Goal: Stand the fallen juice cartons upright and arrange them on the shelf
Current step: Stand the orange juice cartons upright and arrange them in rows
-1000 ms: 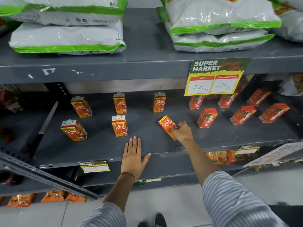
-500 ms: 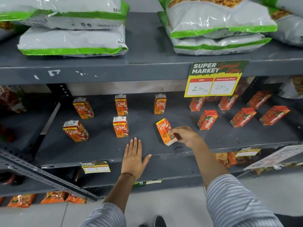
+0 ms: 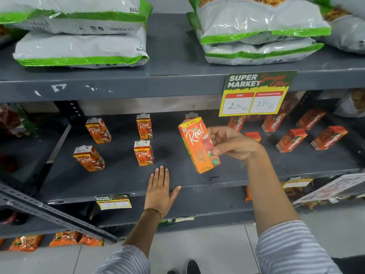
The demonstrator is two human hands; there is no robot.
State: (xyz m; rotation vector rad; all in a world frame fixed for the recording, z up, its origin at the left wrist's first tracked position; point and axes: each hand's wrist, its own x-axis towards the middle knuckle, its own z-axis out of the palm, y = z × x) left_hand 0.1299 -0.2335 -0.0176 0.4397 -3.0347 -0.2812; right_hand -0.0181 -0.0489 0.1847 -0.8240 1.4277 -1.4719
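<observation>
Right, my right hand (image 3: 231, 143) pinches an orange Real juice carton (image 3: 198, 145) by its right edge, thumb low on the front face, the other fingers behind it. The carton is lifted clear of the grey shelf (image 3: 122, 180), tilted with its top leaning left, mid-shelf. My left hand (image 3: 160, 191) lies flat, fingers spread, palm down on the near lip of the shelf.

Handling guess: small carton, light, stiff card walls that would dent if squeezed hard, glossy so a bit slippery. Better to hold it across the two narrow sides near the middle than by one edge as now. The flat base should stand fine on the shelf.

Around it: four more Real cartons (image 3: 143, 153) stand left of it in two rows, well apart, and one more is mostly hidden right behind the held one. To the right, red Maaza cartons (image 3: 291, 140) sit at slants, one (image 3: 253, 136) just behind my right hand. A price sign (image 3: 256, 93) hangs from the upper shelf, above the far row. The bare patch below the held carton looks free; only my left hand is near.
</observation>
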